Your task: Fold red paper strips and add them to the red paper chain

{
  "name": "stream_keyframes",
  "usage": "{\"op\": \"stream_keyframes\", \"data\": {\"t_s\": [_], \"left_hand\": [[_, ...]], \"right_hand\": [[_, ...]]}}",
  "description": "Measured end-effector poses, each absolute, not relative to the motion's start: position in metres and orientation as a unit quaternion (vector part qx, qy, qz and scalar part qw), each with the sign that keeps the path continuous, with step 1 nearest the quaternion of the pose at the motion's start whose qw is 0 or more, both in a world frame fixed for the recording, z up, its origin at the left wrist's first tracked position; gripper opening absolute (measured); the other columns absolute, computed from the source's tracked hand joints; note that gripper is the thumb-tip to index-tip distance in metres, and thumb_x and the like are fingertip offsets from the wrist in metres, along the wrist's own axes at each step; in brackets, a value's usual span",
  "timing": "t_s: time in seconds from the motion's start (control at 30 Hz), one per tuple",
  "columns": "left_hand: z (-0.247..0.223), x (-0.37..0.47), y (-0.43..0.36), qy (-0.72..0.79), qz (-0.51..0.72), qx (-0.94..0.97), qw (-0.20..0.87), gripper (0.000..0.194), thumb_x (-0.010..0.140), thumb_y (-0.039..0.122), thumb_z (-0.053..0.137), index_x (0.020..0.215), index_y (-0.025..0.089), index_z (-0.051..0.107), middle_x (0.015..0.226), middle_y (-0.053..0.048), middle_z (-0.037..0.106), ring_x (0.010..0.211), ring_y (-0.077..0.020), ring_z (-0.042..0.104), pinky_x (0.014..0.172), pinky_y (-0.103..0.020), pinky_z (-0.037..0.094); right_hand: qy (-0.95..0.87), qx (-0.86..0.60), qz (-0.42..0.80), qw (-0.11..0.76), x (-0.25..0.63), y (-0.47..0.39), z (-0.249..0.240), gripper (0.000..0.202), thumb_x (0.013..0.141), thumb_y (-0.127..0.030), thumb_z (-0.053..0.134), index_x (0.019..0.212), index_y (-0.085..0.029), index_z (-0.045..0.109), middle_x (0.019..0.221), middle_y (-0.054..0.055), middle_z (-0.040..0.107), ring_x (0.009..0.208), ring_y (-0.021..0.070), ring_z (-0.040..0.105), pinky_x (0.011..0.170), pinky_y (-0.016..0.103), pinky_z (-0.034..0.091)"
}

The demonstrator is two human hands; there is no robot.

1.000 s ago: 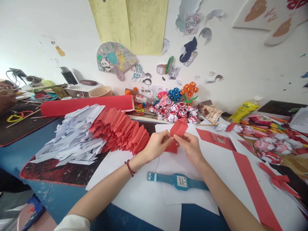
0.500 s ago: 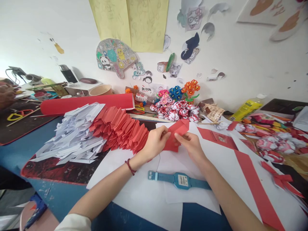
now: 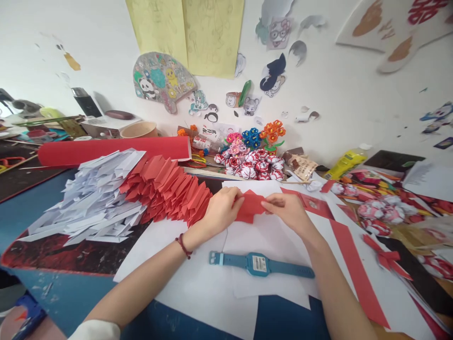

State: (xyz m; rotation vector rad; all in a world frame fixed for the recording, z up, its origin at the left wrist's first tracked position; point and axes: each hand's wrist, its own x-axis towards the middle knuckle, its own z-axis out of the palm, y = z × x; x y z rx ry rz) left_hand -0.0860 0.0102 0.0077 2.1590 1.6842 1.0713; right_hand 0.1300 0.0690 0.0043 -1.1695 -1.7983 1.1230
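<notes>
A partly folded sheet of red paper [image 3: 250, 205] is held between my two hands above the white sheets [image 3: 198, 278]. My left hand [image 3: 224, 208] pinches its left side, thumb on top. At its right edge, my right hand [image 3: 286, 208] grips it between thumb and fingertips. Just left of my left hand lies a long row of folded red paper pieces [image 3: 170, 189], beside a heap of folded white paper pieces [image 3: 95, 198]. A blue watch [image 3: 258, 264] lies face down below my hands.
Behind my hands are red-and-white paper flowers [image 3: 251, 165] and a red roll [image 3: 116, 150]. To the right lie a red paper strip [image 3: 357, 274], a red bow-like piece [image 3: 385, 257] and a yellow bottle [image 3: 348, 160]. A blue glue gun [image 3: 26, 316] sits at the lower left.
The red paper has gone from standing tilted up to lying flatter and lower between my hands. My right hand has shifted to the paper's right edge. The view has turned slightly right.
</notes>
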Motion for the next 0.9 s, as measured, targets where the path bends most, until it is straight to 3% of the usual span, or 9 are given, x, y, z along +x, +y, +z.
{"op": "stream_keyframes", "data": {"t_s": [0.1,0.3,0.47,0.67,0.9], "left_hand": [[0.004,-0.084,0.011,0.565,0.300,0.762,0.097,0.010,0.089,0.021,0.055,0.080,0.019,0.056,0.085,-0.004,0.064,0.086,-0.0198,0.055,0.074,-0.031,0.042],[-0.001,-0.078,0.012,0.565,0.166,0.808,0.013,0.008,0.089,0.024,0.058,0.085,0.018,0.060,0.094,-0.006,0.065,0.094,-0.0228,0.055,0.075,-0.034,0.039],[-0.005,-0.077,0.016,0.553,0.167,0.816,0.011,0.006,0.088,0.021,0.060,0.094,0.019,0.060,0.098,-0.004,0.065,0.097,-0.0217,0.056,0.075,-0.033,0.038],[-0.014,-0.073,0.020,0.544,0.185,0.818,0.014,0.009,0.094,0.021,0.053,0.089,0.017,0.059,0.088,-0.004,0.065,0.090,-0.0204,0.058,0.077,-0.033,0.038],[-0.019,-0.071,0.022,0.527,0.205,0.825,0.010,0.012,0.091,0.013,0.051,0.096,0.017,0.061,0.095,-0.005,0.064,0.094,-0.0216,0.056,0.079,-0.035,0.042]], "right_hand": [[-0.741,-0.466,0.398,0.276,0.142,0.062,0.002,0.025,0.074,-0.043,0.072,0.072,-0.018,0.071,0.067,0.005,0.070,0.063,0.0220,0.065,0.062,0.034,0.048],[-0.791,-0.495,0.288,0.214,0.144,0.049,-0.008,0.013,0.076,-0.030,0.067,0.074,-0.018,0.070,0.072,0.004,0.070,0.067,0.0197,0.061,0.064,0.032,0.044],[-0.813,-0.476,0.236,0.238,0.139,0.047,-0.015,0.013,0.077,-0.024,0.066,0.087,-0.018,0.069,0.077,0.002,0.065,0.068,0.0175,0.058,0.064,0.030,0.043],[-0.818,-0.468,0.209,0.263,0.135,0.046,-0.018,0.012,0.085,-0.020,0.057,0.082,-0.020,0.068,0.078,0.003,0.067,0.071,0.0187,0.060,0.069,0.032,0.044],[-0.825,-0.469,0.153,0.277,0.136,0.049,-0.022,0.018,0.084,-0.012,0.057,0.093,-0.020,0.070,0.085,0.004,0.066,0.078,0.0203,0.062,0.074,0.034,0.047]]}}
